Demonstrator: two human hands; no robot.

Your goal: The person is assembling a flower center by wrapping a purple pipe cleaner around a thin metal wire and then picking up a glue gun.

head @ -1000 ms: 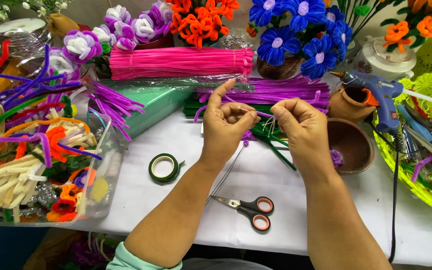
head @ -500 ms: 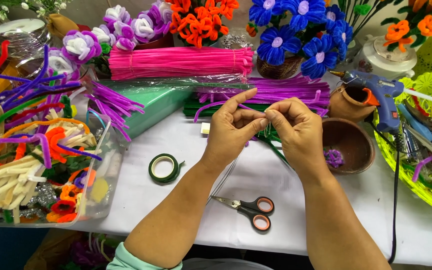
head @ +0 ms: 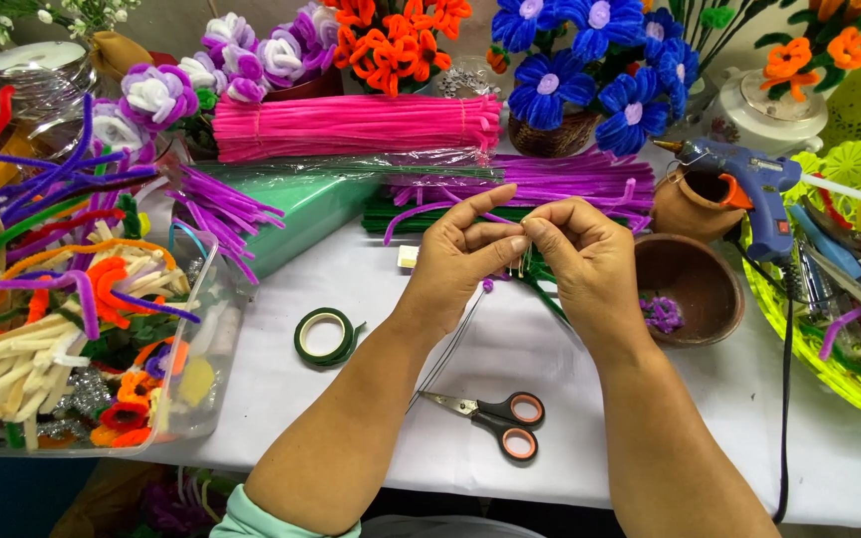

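Since a second ago the left hand [head: 465,257] and right hand [head: 582,257] have drawn together over the white table [head: 590,399], fingertips now pinched narrow on a thin wire stem [head: 455,339] trailing toward the scissors [head: 495,418], suggesting close twisting work

I looked down on a craft worktable [head: 590,399] covered in white. Around the scissors [head: 495,420] lay pipe-cleaner bundles [head: 351,125] behind, a glue gun [head: 744,179] to the right, tape [head: 326,336] just left, handmade flowers [head: 590,50] farthest back.
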